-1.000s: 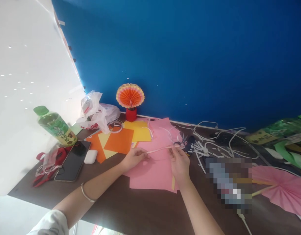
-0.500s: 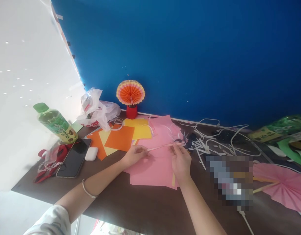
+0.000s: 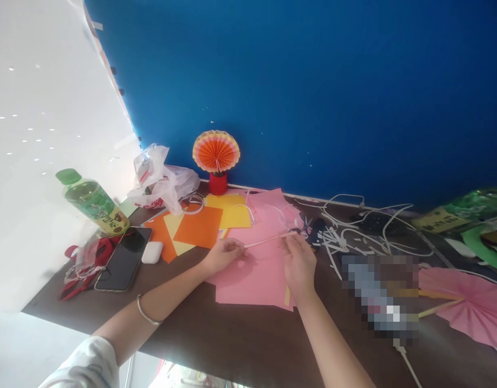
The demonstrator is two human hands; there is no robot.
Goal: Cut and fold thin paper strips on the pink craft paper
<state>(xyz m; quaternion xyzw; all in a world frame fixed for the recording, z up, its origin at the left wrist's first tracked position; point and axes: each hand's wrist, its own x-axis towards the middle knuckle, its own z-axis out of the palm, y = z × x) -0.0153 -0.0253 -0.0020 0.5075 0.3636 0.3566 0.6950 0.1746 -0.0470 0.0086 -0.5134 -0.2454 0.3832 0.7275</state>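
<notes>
A thin pink paper strip [image 3: 266, 241] stretches between my two hands, just above the pink paper sheets [image 3: 248, 285]. My left hand [image 3: 224, 257] pinches its left end, fingers closed. At the other end, my right hand [image 3: 299, 264] grips the strip between thumb and fingers. Orange paper [image 3: 198, 227] and yellow paper [image 3: 232, 212] lie beyond my left hand. Dark-handled scissors [image 3: 299, 230] lie partly hidden behind my right fingertips.
A folded paper fan [image 3: 216, 152] stands on a red holder by the blue wall. Left are a green-capped bottle [image 3: 95, 202], phone [image 3: 124, 260] and white case [image 3: 152, 252]. White cables [image 3: 388, 231], paper scraps [image 3: 333, 241] and a pink fan [image 3: 470, 304] lie right.
Both hands keep the strip stretched in nearly the same place. The right fingers have shifted slightly along its right end, and less of the strip sticks out past them.
</notes>
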